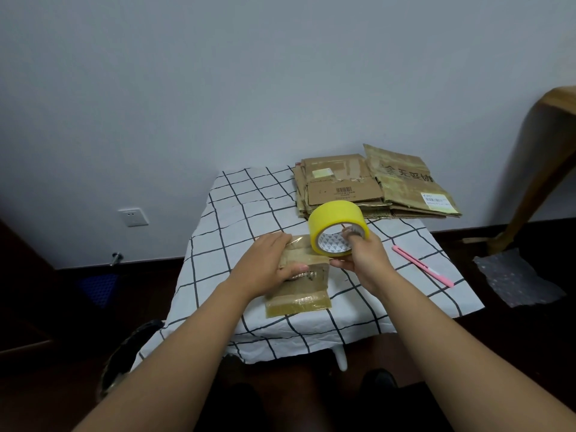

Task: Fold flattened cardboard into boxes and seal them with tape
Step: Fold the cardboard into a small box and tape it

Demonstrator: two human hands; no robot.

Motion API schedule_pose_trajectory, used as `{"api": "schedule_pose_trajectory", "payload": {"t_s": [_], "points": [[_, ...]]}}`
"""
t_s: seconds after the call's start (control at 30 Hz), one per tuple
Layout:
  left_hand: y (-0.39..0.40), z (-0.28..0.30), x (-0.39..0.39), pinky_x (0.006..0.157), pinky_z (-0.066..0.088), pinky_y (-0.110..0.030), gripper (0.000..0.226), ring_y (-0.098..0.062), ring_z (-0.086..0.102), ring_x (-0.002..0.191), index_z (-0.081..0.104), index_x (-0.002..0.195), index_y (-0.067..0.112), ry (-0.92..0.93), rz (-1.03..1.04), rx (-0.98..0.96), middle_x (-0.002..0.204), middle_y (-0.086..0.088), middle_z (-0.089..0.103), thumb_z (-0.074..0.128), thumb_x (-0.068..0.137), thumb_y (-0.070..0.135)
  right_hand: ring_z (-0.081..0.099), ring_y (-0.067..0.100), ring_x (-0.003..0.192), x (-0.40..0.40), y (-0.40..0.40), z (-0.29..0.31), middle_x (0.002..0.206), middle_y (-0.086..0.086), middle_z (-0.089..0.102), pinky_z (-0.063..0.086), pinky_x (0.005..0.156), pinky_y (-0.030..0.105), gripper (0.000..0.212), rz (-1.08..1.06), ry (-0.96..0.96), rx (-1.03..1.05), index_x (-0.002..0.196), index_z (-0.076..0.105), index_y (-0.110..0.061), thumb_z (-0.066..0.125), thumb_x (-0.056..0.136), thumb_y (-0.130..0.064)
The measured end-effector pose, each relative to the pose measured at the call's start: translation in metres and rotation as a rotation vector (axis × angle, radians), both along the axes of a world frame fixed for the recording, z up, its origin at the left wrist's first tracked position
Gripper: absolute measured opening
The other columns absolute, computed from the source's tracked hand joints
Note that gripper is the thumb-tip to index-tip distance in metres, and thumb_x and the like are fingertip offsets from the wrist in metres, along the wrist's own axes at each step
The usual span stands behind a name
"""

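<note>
Both forearms are showing bare from the lower frame edge to the wrists; no sleeve is covering either. The left hand (pixel 267 265) and right hand (pixel 364 256) are wearing no gloves. Short fingernails are showing on the left hand's fingers (pixel 301 269).

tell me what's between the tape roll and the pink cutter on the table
Only bare checked tablecloth lies between the yellow tape roll held by the right hand and the pink cutter, in the head view.
</note>
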State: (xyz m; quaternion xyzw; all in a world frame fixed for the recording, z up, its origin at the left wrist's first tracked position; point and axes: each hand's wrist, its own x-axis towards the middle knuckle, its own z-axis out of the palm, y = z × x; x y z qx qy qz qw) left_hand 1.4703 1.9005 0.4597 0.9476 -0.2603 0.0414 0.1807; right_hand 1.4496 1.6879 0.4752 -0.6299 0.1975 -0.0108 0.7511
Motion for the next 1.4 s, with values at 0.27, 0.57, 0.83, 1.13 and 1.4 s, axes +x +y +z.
{"api": "schedule_pose_trajectory", "payload": {"t_s": [0.27, 0.57, 0.83, 1.13, 1.4], "points": [[-0.004, -0.008, -0.013, 0.122, -0.002, -0.036, 0.094, -0.019, 0.005, 0.153, 0.011, 0.158, 0.018, -0.135, 0.124, 0.188, 0.166, -0.003, 0.013, 0.012, 0.086, 0.079, 0.068, 0.036, 0.096, -0.004, 0.002, 0.0, 0.113, 0.019, 0.062, 0.06, 0.061, 0.035, 0.012, -0.018, -0.007, -0.04, 0.096, 0.057, -0.019, 0.047, 0.103, -0.017], [-0.015, -0.029, -0.038, 0.12, -0.004, -0.03, 0.074, -0.023, 0.011, 0.153, 0.015, 0.157, 0.012, -0.204, 0.194, 0.144, 0.164, -0.008, 0.019, 0.012, 0.098, 0.056, 0.069, 0.036, 0.09, -0.006, 0.003, 0.0, 0.11, 0.019, 0.064, 0.058, 0.053, 0.029, 0.014, 0.003, -0.011, -0.018, 0.095, 0.056, -0.018, 0.046, 0.102, -0.014], [-0.009, -0.027, -0.036, 0.119, -0.004, -0.032, 0.066, -0.026, 0.006, 0.153, 0.016, 0.158, 0.017, -0.197, 0.158, 0.142, 0.165, -0.012, 0.013, 0.029, 0.102, 0.05, 0.066, 0.032, 0.091, 0.0, -0.003, 0.002, 0.105, 0.013, 0.062, 0.059, 0.059, 0.034, 0.015, -0.011, -0.009, -0.127, 0.108, 0.058, -0.013, 0.044, 0.102, -0.014], [-0.022, -0.024, -0.041, 0.121, 0.01, -0.045, 0.073, -0.03, 0.02, 0.15, 0.033, 0.153, 0.024, -0.203, 0.183, 0.231, 0.16, -0.012, 0.028, 0.032, 0.085, 0.049, 0.067, 0.031, 0.092, 0.0, -0.006, -0.006, 0.11, 0.015, 0.062, 0.058, 0.058, 0.031, 0.017, 0.017, -0.037, -0.164, 0.112, 0.054, -0.01, 0.055, 0.095, -0.005], [-0.03, -0.029, -0.041, 0.12, 0.021, -0.047, 0.082, -0.034, 0.026, 0.147, 0.021, 0.157, 0.019, -0.19, 0.199, 0.179, 0.16, -0.01, 0.029, 0.035, 0.085, 0.054, 0.068, 0.026, 0.087, 0.003, -0.003, -0.007, 0.107, 0.01, 0.064, 0.059, 0.06, 0.031, 0.015, 0.012, -0.063, -0.24, 0.109, 0.058, -0.014, 0.054, 0.095, -0.007]]}}
